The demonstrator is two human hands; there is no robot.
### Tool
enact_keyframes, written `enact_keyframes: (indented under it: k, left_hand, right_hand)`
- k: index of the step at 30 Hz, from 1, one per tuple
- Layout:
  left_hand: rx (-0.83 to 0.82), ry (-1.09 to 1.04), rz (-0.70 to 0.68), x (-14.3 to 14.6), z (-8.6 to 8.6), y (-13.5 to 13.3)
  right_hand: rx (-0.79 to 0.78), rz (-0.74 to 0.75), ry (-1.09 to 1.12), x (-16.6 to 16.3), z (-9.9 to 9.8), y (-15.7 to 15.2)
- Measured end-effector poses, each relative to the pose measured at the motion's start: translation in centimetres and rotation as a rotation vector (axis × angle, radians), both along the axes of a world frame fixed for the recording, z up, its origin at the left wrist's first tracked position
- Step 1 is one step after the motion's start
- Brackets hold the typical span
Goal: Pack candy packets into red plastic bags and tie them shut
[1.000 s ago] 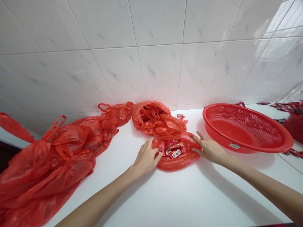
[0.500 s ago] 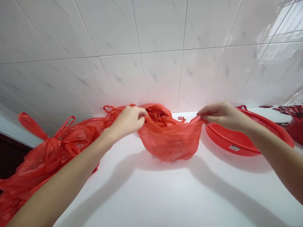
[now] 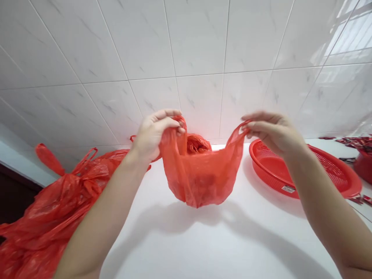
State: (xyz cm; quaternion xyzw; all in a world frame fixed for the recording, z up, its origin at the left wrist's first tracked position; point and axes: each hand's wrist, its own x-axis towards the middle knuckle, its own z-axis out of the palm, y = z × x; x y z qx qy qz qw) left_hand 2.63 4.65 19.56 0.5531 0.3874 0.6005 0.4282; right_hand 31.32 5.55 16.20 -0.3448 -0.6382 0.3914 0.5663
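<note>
A thin red plastic bag (image 3: pixel 203 178) hangs between my two hands, its bottom just over the white table (image 3: pixel 186 244). My left hand (image 3: pixel 157 131) is closed on one handle of it, and my right hand (image 3: pixel 267 130) pinches the other handle, slightly blurred. The handles are pulled up and apart, with the bag's mouth between them. Darker shapes show faintly through the film; I cannot make out what they are. Behind it sits another bunched red plastic bag (image 3: pixel 199 143), partly hidden.
To the right stands a red plastic basket (image 3: pixel 270 182) with perforated sides and a white label. Several tied red bags (image 3: pixel 64 197) are heaped at the left. Small red packets (image 3: pixel 357 143) lie at the far right. A tiled wall (image 3: pixel 200 93) closes off the back.
Both hands have risen, lifting the bag's handles into upright loops. The bag now hangs longer and narrower than before. My left hand has turned, with its fingers round the handle.
</note>
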Motion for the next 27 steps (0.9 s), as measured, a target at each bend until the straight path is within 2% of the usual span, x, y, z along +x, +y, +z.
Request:
enact_keyframes:
  k: [4, 7, 10, 13, 16, 19, 23, 25, 27]
  left_hand:
    - [-0.082, 0.009, -0.083, 1.0, -1.9, 0.1]
    - [-0.031, 0.01, -0.133, 1.8, -3.3, -0.2]
    - [0.02, 0.14, -0.189, 2.9, -4.5, -0.6]
    - [0.086, 0.285, -0.16, 4.3, -5.4, -0.7]
    - [0.143, 0.34, -0.076, 5.5, -5.8, -0.3]
    - [0.121, 0.28, -0.099, 6.0, -6.0, 0.3]
    - [0.128, 0.145, -0.098, 6.3, -6.0, 0.7]
    - [0.135, 0.097, -0.091, 6.4, -6.0, 0.9]
    - [0.142, 0.044, -0.094, 6.6, -6.2, 1.0]
  right_hand:
    - [-0.083, 0.097, -0.031, -1.9, -1.1, 0.1]
    - [-0.06, 0.153, 0.038, -3.0, -1.5, 0.0]
    - [-0.006, 0.225, -0.007, -3.9, -1.6, -0.2]
    - [0.035, 0.251, -0.084, -4.9, -1.7, -0.7]
    - [0.12, 0.194, -0.16, -5.4, -1.8, -1.2]
    - [0.184, 0.127, -0.166, -4.9, -2.2, -1.3]
    - [0.174, -0.003, -0.097, -3.3, -3.4, -0.9]
    - [0.137, 0.019, -0.173, -2.9, -4.1, -0.6]
    - [0.085, 0.119, -0.295, -3.0, -5.0, -0.3]
